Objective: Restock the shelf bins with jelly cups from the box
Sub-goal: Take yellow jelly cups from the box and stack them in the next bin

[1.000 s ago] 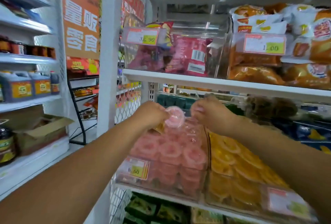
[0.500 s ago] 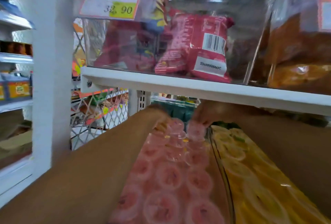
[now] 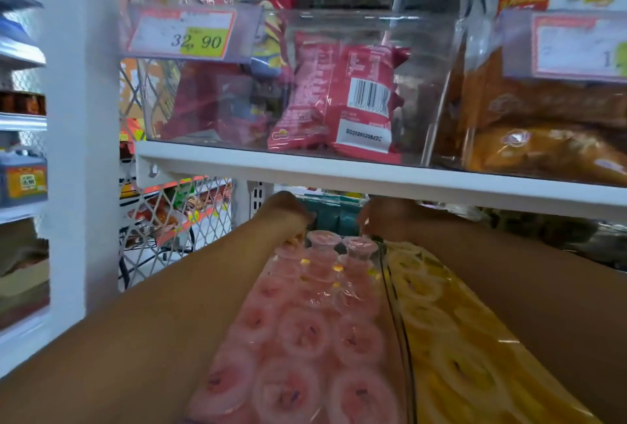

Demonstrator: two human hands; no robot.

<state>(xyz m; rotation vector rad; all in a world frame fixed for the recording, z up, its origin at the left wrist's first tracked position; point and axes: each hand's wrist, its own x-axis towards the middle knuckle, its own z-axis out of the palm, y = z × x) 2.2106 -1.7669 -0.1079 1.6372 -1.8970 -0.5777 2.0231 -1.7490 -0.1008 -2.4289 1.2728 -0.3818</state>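
- Far left, side shelf: 1 blue jug [image 3: 22, 179] w/ yellow label. Just beside it stands 1 white post [image 3: 84, 118].
- Upper shelf, left: 1 price tag [image 3: 181, 35] reading 32,90, fixed on the front of 1 clear bin [image 3: 424, 84]. Inside are red snack packs [image 3: 339, 97]. At least 2 can be counted, and 1 shows its barcode.
- Under this bin: 1 white shelf board [image 3: 373, 179].
- Left hand [image 3: 288, 216]: reached in under the board, fingers bent down onto the back-left cups. Cannot tell if it holds 1.
- Pink jelly cups [image 3: 305, 335]: left of the clear divider [image 3: 390, 291], packed 3 across and several rows deep. Back rows are blurred, so no exact total.
- Right hand [image 3: 383, 216]: at the back near the divider, fingertips just above the back-right pink cup. Its grip is hidden, cannot tell.
- Yellow jelly cups [image 3: 458, 338]: right of the divider. Too blurred to count.
- Upper shelf, right: orange packs [image 3: 543, 138], approx. 2 layers, and a 2nd price tag [image 3: 576, 47], not readable.
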